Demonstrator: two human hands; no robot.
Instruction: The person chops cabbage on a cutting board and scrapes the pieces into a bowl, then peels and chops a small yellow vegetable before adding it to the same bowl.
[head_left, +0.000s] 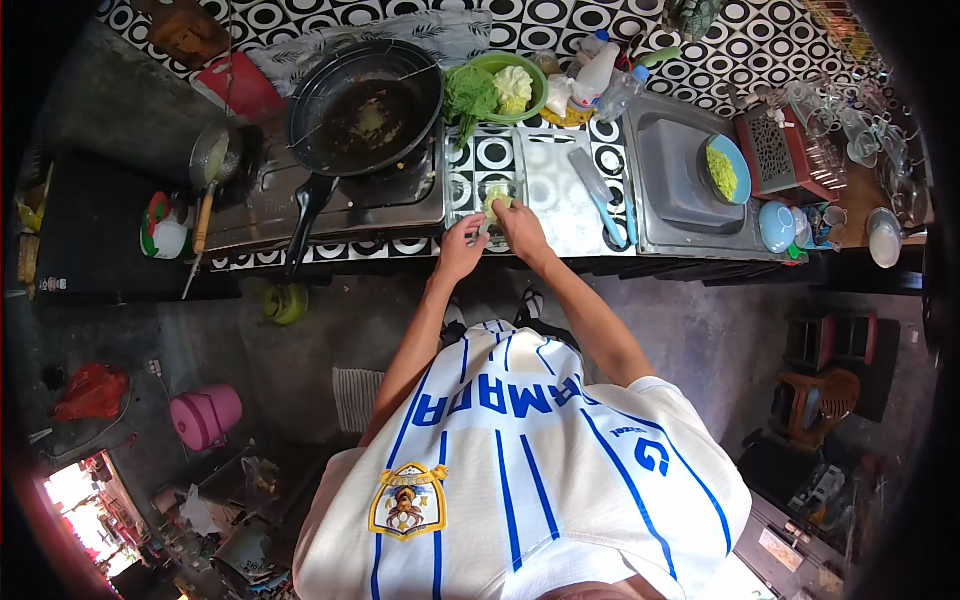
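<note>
At the front edge of the counter, my left hand (462,248) has its fingers curled beside a clear box-like container (460,195); what they grip is too small to make out. My right hand (522,230) is close beside it, fingers closed on a pale green vegetable piece (496,202) over the container. To the right lie a shiny cutting board (560,185) and a knife (595,175) with a blue handle. Behind the container stands a green basin (540,88) holding leafy greens (475,95) and a pale cabbage-like head (514,85).
A black frying pan (365,110) with dark oil sits on the stove, its handle (312,205) jutting over the front edge. Left of it is a small saucepan (215,155). A blue bowl (741,170) of chopped greens stands by the sink (650,235). Bottles (597,75) line the back.
</note>
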